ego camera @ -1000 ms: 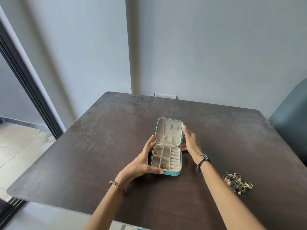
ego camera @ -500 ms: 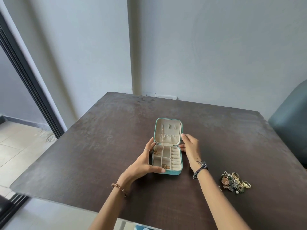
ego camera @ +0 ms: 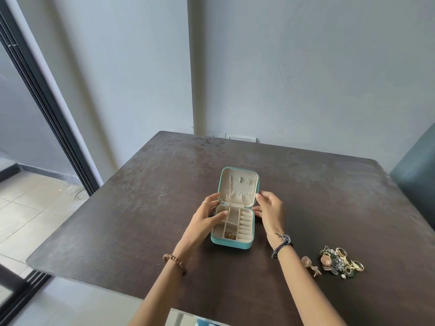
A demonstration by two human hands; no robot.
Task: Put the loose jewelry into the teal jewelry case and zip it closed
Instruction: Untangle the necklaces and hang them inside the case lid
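Since a second ago the left hand [ego camera: 207, 222] has shifted from gripping the case's [ego camera: 231, 243] near left corner to a spot higher on its left side: the thumb now lies over the rim into the upper left compartment, where the fine chain [ego camera: 228, 198] hanging from the lid [ego camera: 239, 184] ends, and the fingers curl round the hinge edge. The right hand [ego camera: 268, 208] has slid a little up the lid's right edge; its fingertips pinch that edge while the thumb touches the base below. So both hands hold the case, neither carries jewelry.

The case has stayed between the hands, open, lid propped up away from the person. A few gold pieces [ego camera: 230, 236] lie in a near compartment; the ring rolls on the right look bare. My reading is that the person is settling the chain or steadying the lid, not yet fetching more.

The main work is still ahead: the jewelry pile [ego camera: 341, 261] sits on the table [ego camera: 117, 220] well to the right of the right hand and nearer the person, with one round gold piece [ego camera: 307, 261] just apart on its left. Nothing is zipped.

The table is dark brown, mottled and worn, set into a corner of pale grey walls. A dark-framed sliding door [ego camera: 47, 109] and tiled floor [ego camera: 28, 208] lie beyond the left hand; a teal chair [ego camera: 416, 184] stands beyond the right.
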